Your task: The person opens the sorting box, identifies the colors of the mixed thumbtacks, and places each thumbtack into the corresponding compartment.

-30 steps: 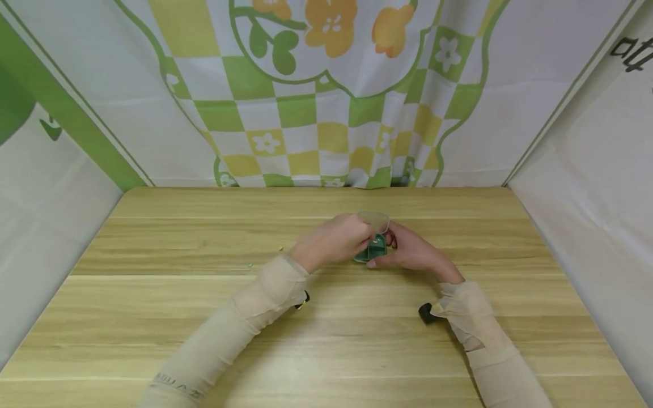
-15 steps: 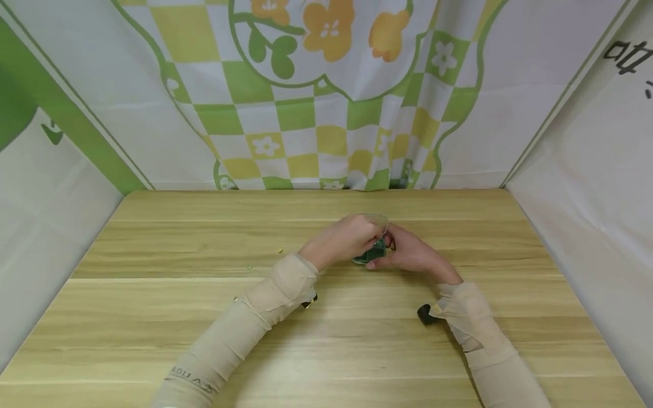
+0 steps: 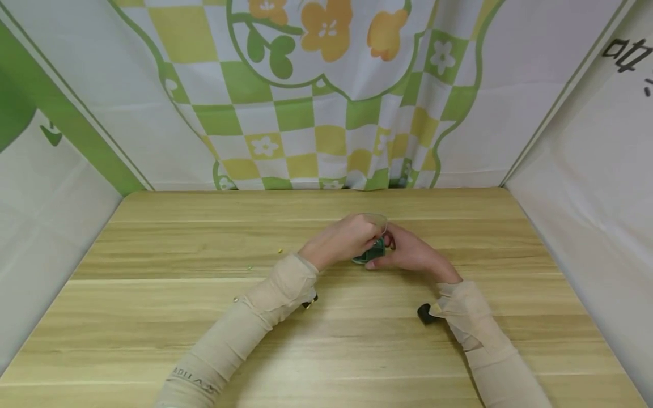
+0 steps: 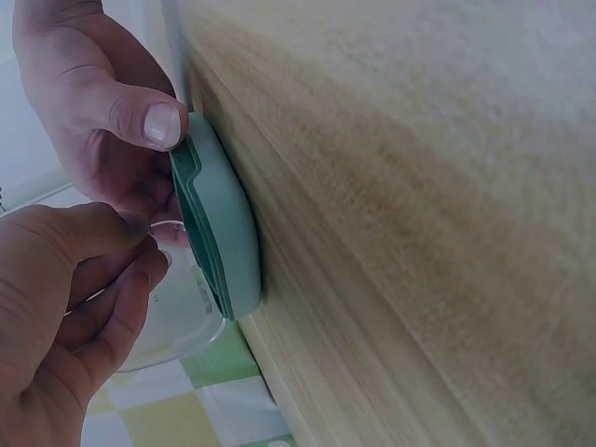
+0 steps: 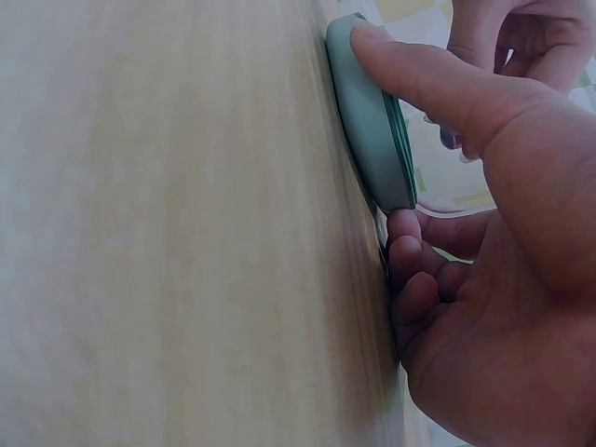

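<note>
Green box (image 4: pixel 228 233), clear-lidded, rests in right fingers (image 5: pixel 438 79) towards the surface's (image 3: pixel 357 340) far edge; left fingers (image 4: pixel 88 233) narrow, perhaps pinching something; sleeve lettering (image 3: pixel 183 374) unreadable.

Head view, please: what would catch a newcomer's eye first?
Probably the green-and-yellow curtain with big orange flowers, hanging behind the table. Next, slightly right of the table's middle, the open green case. The right hand grips its side; the left hand has curled fingers at its opening.

A green, yellow and white checkered cloth curtain (image 3: pixel 306 116) hangs at upper centre. A pale wood-grain tabletop (image 3: pixel 377 354) spans the lower frame.
</note>
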{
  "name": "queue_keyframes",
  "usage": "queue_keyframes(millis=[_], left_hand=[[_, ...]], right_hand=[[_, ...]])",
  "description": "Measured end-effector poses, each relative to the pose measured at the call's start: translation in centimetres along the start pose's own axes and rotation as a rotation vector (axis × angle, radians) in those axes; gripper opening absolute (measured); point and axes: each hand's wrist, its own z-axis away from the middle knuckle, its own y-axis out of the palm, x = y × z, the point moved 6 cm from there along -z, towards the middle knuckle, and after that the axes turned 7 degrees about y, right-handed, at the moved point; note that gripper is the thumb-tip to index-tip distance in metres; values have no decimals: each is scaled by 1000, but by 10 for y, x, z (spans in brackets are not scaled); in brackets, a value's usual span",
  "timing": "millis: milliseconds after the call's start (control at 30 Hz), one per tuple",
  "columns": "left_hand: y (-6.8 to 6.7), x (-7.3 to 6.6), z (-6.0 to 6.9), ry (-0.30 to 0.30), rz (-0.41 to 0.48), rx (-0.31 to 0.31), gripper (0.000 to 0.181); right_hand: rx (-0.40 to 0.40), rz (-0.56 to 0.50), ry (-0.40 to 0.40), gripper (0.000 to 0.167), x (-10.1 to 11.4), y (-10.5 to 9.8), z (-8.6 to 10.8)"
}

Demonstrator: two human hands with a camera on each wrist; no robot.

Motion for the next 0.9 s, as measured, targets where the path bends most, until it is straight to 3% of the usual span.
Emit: queue_keyframes(millis=[900], left_hand=[[-4,2,3,-15,51,-9,8]], right_hand=[[8,6,-2,65,1,0,1]])
